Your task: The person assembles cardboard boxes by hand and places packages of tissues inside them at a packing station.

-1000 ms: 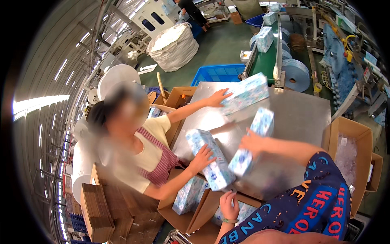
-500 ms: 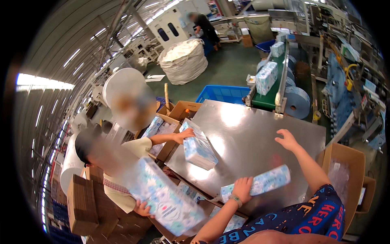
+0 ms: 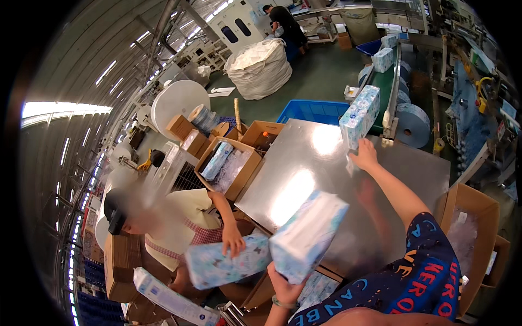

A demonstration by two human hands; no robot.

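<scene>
My left hand (image 3: 286,287) grips the lower end of a pale blue flowered tissue pack (image 3: 312,231), raised and tilted over the table's near left edge. At the near end of the conveyor, my right hand (image 3: 365,156) has its fingers on the bottom end of another tissue pack (image 3: 360,117), which projects past the belt over the table. A co-worker on the left has a hand (image 3: 234,242) on a blurred tissue pack (image 3: 228,262), close beside the one I hold. One more long pack (image 3: 168,299) is near that person's other hand.
A shiny metal table (image 3: 272,185) spans the middle. More packs (image 3: 383,58) ride the green conveyor (image 3: 385,89). A blue crate (image 3: 315,111) is behind the table. Cardboard boxes stand left (image 3: 247,182) and right (image 3: 484,217); packs lie in a box below my left hand.
My left hand has lifted its pack and swung it left. My right hand has reached forward to the conveyor pack, which has come toward me. The co-worker's pack has left the table.
</scene>
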